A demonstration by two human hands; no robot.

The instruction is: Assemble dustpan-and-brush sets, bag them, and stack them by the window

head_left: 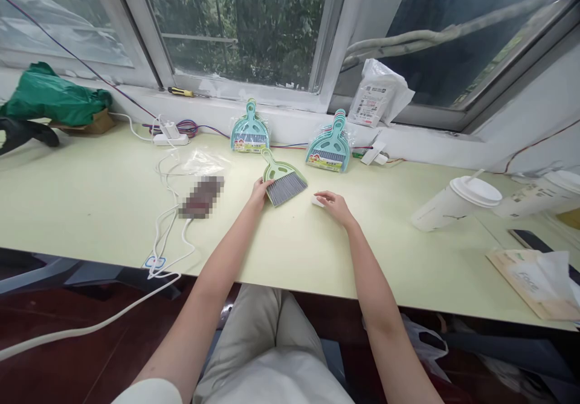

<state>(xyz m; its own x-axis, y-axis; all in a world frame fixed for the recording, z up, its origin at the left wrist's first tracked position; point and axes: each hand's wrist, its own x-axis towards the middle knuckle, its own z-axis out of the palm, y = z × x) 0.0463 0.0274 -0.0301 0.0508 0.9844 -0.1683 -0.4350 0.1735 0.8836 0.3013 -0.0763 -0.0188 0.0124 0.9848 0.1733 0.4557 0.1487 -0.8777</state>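
Observation:
A light green dustpan with a grey-bristled hand brush (287, 188) nested in it is in the middle of the table, its handle toward the window. My left hand (260, 192) grips this set by its left edge, thumb on top. To its right, my right hand (336, 207) rests low over the table with bent fingers around a small white object (318, 201), whose kind I cannot make out. Behind them, a teal dustpan and brush set (250, 129) in clear wrapping leans against the wall. Several more wrapped teal sets (330, 144) stand stacked to the right.
On the left, white cables (167, 223) and a blurred-out item (202, 197) lie by a clear plastic wrapper (202, 161). A power strip (170, 139) sits near the wall. Lidded paper cups (455, 203) and a tissue pack (534, 283) occupy the right. A screwdriver (183, 92) lies on the sill.

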